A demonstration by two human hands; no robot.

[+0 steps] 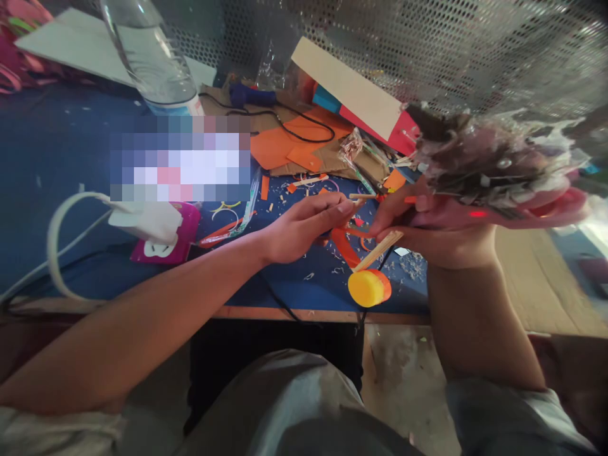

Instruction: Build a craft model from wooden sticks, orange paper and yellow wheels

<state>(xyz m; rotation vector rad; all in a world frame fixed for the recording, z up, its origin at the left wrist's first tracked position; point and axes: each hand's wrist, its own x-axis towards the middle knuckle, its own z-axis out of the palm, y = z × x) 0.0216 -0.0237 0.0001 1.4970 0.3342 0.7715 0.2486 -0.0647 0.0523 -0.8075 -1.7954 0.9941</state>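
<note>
My left hand [313, 225] is closed, thumb pressed on its fingers, with a small pale wooden piece at the thumb tip; its full grip is hidden. Close to its right, my right hand [441, 244] is wrapped round a pink tool [517, 216] with a red light, its fingertips near the left ones. An orange strip [346, 248] lies between and below the hands. Wooden sticks [380, 250] slant under the right fingers, above a round yellow and orange container [368, 288]. A crumpled, clear and dark mass [503, 155] rises over the pink tool.
Orange sheets [270, 142], a cream board [349, 85] and a blue-handled tool [251, 96] lie behind the hands. At left are a water bottle [164, 69] and a white plug [147, 221] in a magenta socket block [190, 237]. Scraps litter the blue tabletop [308, 294].
</note>
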